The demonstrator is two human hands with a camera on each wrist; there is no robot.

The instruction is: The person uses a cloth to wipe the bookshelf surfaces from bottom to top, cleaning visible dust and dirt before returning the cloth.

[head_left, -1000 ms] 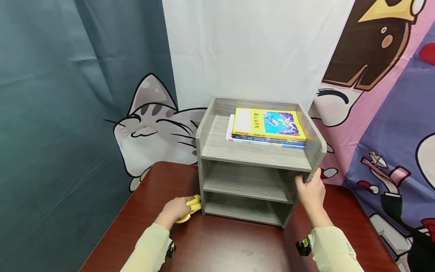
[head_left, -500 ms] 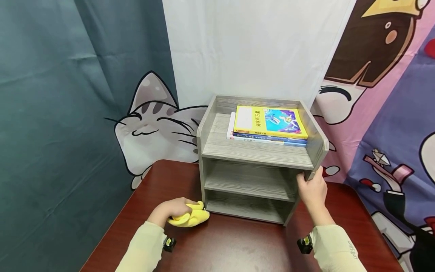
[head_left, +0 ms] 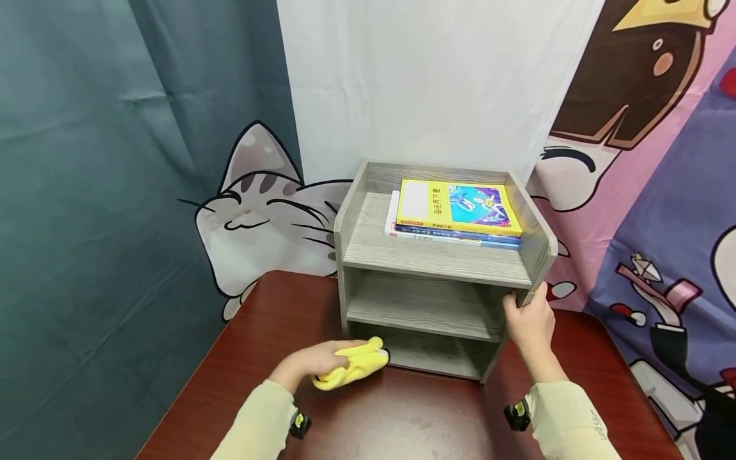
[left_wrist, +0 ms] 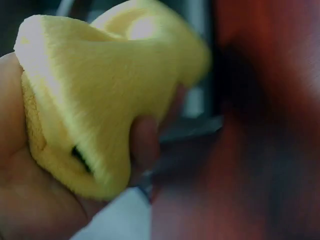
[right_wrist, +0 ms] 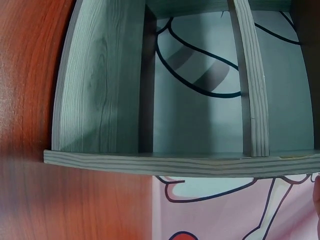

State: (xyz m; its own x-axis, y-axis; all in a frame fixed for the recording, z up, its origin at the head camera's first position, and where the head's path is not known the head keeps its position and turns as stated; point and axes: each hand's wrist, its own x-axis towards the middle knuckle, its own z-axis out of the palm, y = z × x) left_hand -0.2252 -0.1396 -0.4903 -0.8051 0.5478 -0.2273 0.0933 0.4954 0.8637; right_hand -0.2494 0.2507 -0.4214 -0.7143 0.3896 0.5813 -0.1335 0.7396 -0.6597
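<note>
My left hand (head_left: 323, 359) grips a folded yellow cloth (head_left: 359, 363) just in front of the lower left part of a grey wood-grain shelf (head_left: 431, 271). In the left wrist view the fluffy cloth (left_wrist: 110, 95) is bunched between thumb and fingers. My right hand (head_left: 530, 322) holds the shelf's right side panel, just below the top board, with the thumb on the inner side. Only a sliver of that hand shows in the right wrist view, where the shelf's side panel edge (right_wrist: 190, 164) crosses the frame.
A stack of books with a yellow cover (head_left: 460, 207) on top lies on the shelf's upper board. The shelf stands on a dark red wooden table (head_left: 391, 421). Behind it hang a white curtain (head_left: 431, 83) and cartoon-printed cloths (head_left: 259, 217).
My left hand has moved right with the cloth, from beside the shelf's left side to in front of its lower opening. The right hand keeps its hold on the side panel.
</note>
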